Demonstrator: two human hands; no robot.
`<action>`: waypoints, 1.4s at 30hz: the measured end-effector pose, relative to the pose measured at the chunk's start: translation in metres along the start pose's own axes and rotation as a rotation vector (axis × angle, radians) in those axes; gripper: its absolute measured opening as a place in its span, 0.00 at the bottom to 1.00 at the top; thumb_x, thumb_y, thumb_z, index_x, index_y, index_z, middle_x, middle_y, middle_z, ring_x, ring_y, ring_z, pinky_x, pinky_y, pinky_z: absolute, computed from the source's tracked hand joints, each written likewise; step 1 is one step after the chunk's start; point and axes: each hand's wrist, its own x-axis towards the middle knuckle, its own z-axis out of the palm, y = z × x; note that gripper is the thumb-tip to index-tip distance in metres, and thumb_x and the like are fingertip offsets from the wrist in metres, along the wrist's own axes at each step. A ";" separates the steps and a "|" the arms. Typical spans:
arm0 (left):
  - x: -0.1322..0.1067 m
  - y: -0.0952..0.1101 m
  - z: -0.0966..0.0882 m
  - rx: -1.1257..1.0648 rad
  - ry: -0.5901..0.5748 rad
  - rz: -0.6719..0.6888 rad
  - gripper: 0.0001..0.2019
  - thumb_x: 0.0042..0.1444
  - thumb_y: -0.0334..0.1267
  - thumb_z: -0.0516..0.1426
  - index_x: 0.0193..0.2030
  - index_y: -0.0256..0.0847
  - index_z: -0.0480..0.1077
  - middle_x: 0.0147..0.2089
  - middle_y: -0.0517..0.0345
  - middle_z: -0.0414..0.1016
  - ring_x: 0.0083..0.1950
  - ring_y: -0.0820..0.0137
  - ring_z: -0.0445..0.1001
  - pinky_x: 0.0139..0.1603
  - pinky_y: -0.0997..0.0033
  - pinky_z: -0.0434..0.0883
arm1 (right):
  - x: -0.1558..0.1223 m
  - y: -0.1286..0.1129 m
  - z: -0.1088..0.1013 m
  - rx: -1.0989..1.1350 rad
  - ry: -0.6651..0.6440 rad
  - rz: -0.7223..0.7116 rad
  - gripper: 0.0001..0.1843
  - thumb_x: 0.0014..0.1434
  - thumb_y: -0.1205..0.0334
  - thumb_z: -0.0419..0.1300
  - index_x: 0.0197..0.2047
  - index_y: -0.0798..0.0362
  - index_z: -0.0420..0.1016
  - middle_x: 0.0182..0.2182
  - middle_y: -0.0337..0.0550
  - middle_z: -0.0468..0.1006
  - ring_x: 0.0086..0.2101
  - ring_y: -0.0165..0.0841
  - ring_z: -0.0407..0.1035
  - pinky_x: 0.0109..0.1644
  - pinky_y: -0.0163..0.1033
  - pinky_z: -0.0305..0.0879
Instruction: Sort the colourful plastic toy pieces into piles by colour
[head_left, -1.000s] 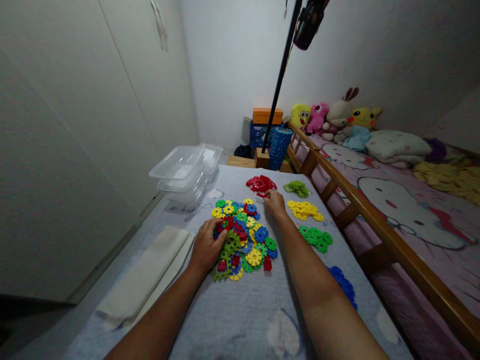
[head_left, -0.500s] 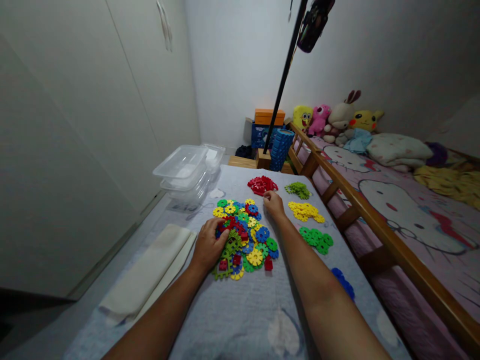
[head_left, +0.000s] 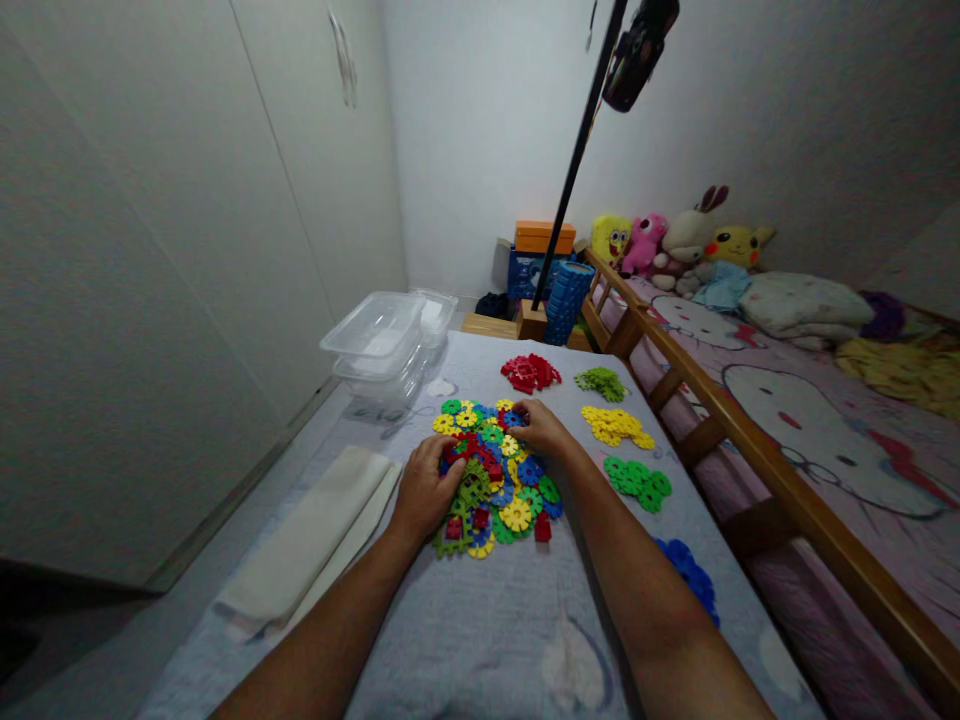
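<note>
A mixed pile of plastic building pieces (head_left: 517,515) lies mid-table: yellow, blue and green notched discs, red blocks and light-green lattice pieces. My left hand (head_left: 427,490) rests on the pile's left side, fingers curved and thumb apart, beside red pieces (head_left: 471,443). At the upper right edge of the pile is my right hand (head_left: 544,430). Its thumb and index finger are apart around a blue disc (head_left: 513,420) with red next to it; a firm grip is not visible. Single-colour heaps lie beyond and to the right: red (head_left: 531,372), light green (head_left: 601,383), yellow (head_left: 616,426), green (head_left: 637,483), blue (head_left: 688,578).
Clear plastic containers (head_left: 379,330) are stacked at the table's far left. A folded cream cloth (head_left: 307,545) lies at the left. A wooden bed rail (head_left: 705,430) runs along the right side. Beyond the table rises a black pole (head_left: 574,160) on a wooden base.
My right hand has moved from the edge of the red heap back toward me, to the mixed pile. My left hand stays on the pile. The view has shifted slightly.
</note>
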 end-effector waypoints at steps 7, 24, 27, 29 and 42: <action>0.000 -0.001 0.001 0.002 0.009 0.004 0.13 0.60 0.44 0.55 0.49 0.43 0.71 0.52 0.52 0.75 0.56 0.59 0.72 0.60 0.55 0.68 | -0.008 0.000 -0.003 0.181 0.083 0.023 0.19 0.41 0.65 0.68 0.38 0.51 0.70 0.38 0.38 0.71 0.36 0.32 0.65 0.42 0.37 0.63; 0.000 -0.004 0.002 0.005 0.012 0.000 0.14 0.60 0.47 0.54 0.48 0.43 0.71 0.52 0.51 0.75 0.56 0.58 0.73 0.61 0.54 0.68 | -0.035 0.005 -0.059 0.573 0.220 0.236 0.16 0.40 0.56 0.65 0.33 0.52 0.72 0.24 0.34 0.70 0.25 0.30 0.64 0.29 0.35 0.59; 0.001 -0.001 0.001 0.009 -0.003 -0.002 0.15 0.59 0.47 0.54 0.48 0.43 0.71 0.51 0.50 0.75 0.55 0.58 0.73 0.60 0.53 0.68 | -0.055 0.011 -0.095 0.531 0.190 0.239 0.16 0.41 0.54 0.66 0.32 0.54 0.75 0.25 0.37 0.74 0.27 0.30 0.67 0.32 0.36 0.62; 0.002 0.000 0.000 0.009 -0.011 -0.006 0.15 0.59 0.47 0.54 0.48 0.43 0.71 0.51 0.50 0.75 0.55 0.58 0.72 0.61 0.53 0.68 | -0.075 0.015 -0.118 0.519 0.169 0.263 0.16 0.41 0.54 0.67 0.32 0.54 0.75 0.26 0.39 0.76 0.28 0.31 0.68 0.33 0.37 0.64; 0.004 -0.001 -0.001 0.041 -0.050 -0.015 0.17 0.58 0.50 0.54 0.48 0.42 0.70 0.52 0.49 0.74 0.57 0.57 0.71 0.63 0.53 0.66 | -0.227 0.044 -0.141 0.285 0.101 0.434 0.10 0.46 0.56 0.63 0.31 0.53 0.75 0.26 0.38 0.75 0.28 0.32 0.67 0.33 0.36 0.62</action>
